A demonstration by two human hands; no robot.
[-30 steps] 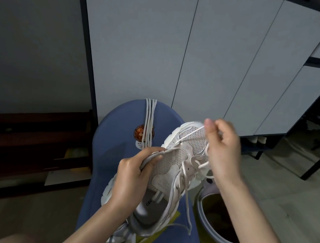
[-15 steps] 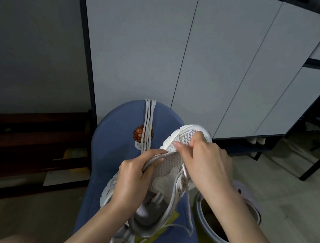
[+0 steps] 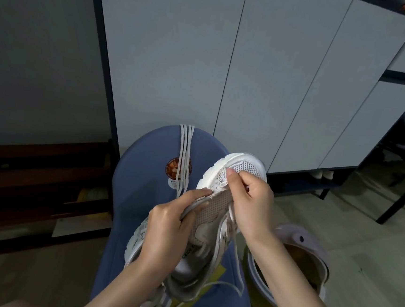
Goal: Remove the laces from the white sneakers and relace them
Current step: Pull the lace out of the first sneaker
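A white mesh sneaker [image 3: 239, 165] is held toe-up over a blue chair [image 3: 141, 197]. My left hand [image 3: 168, 228] grips its left side near the eyelets, thumb on the upper. My right hand [image 3: 253, 204] pinches the sneaker's lace at the lowest eyelets, near the toe. The lace's loose end [image 3: 237, 266] hangs down past the tongue. A second white lace [image 3: 184, 151] lies draped over the chair's back edge. Part of another white sneaker [image 3: 154, 305] shows below my left wrist.
A purple clog [image 3: 310, 251] with a dark inside sits on the floor right of the chair. Grey cabinet doors [image 3: 252, 72] stand behind. Dark wooden shelving [image 3: 34, 187] is at left; a black table leg [image 3: 398, 202] at right. Yellow paper [image 3: 215, 272] lies under the sneaker.
My right hand came down from above the toe, where it held the lace pulled up, to the eyelets near the toe and now pinches there. My left hand kept its grip.
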